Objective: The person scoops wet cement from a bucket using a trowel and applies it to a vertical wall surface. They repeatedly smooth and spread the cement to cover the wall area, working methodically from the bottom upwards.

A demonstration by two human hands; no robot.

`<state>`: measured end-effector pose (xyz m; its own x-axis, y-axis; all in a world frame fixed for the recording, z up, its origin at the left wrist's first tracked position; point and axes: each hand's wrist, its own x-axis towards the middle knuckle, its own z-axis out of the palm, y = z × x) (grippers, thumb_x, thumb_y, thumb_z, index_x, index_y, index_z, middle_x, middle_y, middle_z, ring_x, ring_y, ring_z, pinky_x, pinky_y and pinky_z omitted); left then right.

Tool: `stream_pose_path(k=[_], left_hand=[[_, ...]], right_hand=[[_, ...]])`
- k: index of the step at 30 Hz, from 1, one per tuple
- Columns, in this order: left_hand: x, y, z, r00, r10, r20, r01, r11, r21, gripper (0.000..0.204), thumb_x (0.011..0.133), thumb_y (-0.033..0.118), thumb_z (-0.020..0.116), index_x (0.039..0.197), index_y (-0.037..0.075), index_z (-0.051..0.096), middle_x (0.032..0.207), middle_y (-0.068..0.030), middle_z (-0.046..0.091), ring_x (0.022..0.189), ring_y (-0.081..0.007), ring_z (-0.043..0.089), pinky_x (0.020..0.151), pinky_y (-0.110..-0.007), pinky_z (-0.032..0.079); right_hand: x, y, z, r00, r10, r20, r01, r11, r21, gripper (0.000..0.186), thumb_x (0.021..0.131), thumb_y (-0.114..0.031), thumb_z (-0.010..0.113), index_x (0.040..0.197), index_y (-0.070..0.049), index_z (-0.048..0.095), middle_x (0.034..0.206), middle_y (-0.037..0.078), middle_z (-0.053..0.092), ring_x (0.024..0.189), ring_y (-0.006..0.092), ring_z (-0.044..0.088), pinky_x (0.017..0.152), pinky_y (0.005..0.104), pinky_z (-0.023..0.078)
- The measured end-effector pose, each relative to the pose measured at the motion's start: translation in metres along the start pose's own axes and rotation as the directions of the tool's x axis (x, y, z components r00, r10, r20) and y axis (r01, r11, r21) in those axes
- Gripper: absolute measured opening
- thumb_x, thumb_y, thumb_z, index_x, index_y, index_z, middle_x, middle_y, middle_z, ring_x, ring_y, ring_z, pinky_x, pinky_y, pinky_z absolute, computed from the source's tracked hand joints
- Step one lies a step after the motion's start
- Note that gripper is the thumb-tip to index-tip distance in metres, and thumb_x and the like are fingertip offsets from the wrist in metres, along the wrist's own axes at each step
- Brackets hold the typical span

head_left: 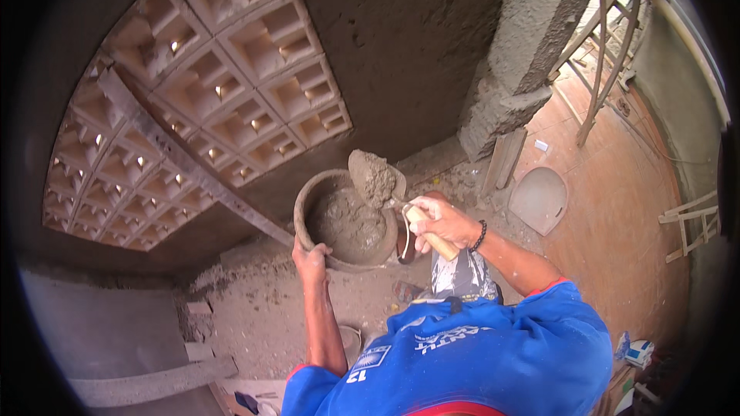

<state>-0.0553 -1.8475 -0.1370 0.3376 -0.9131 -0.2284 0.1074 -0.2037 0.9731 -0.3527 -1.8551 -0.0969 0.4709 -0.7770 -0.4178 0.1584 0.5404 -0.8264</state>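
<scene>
Grey is being noted for the mortar (347, 225) in the bucket (301, 202). Left of the bucket, a tan square grid is being shown by the block screen (202, 81); right of the bucket, pale yellow by the trowel handle (439, 243), black by the bracelet (482, 236). On the bucket's near side, white-printed blue is being displayed by the shirt (493, 347).

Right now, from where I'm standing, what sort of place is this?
Probably a building site: your right hand holds a trowel heaped with mortar-like mix, your left hand grips the bucket of it, and a rough grey pillar stands beyond.
</scene>
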Motion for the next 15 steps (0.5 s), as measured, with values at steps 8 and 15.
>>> stream_pose_path(k=[8,15], left_hand=[[0.024,-0.012,0.006,1.0,-0.016,-0.014,0.016,0.998,0.066,0.068,0.055,-0.012,0.051,0.122,-0.004,0.055,0.103,-0.0086,0.06,0.084,-0.021,0.055,0.065,-0.027,0.047],[0.048,-0.044,-0.009,1.0,-0.002,0.023,0.0,0.998,0.062,0.067,0.052,-0.016,0.052,0.118,-0.006,0.055,0.103,-0.0106,0.058,0.086,-0.0231,0.057,0.061,-0.03,0.049]], right_hand=[[0.013,-0.063,-0.037,0.887,-0.363,-0.286,0.46,0.755,0.467,0.029,0.087,-0.012,0.054,0.114,-0.004,0.045,0.081,0.011,0.057,0.059,0.0175,0.058,0.049,0.032,0.052],[0.009,-0.196,-0.072,0.436,-0.726,-0.532,0.89,0.258,0.376,0.025,0.088,-0.018,0.056,0.11,-0.013,0.045,0.088,0.007,0.054,0.067,0.0167,0.057,0.057,0.0335,0.053]])
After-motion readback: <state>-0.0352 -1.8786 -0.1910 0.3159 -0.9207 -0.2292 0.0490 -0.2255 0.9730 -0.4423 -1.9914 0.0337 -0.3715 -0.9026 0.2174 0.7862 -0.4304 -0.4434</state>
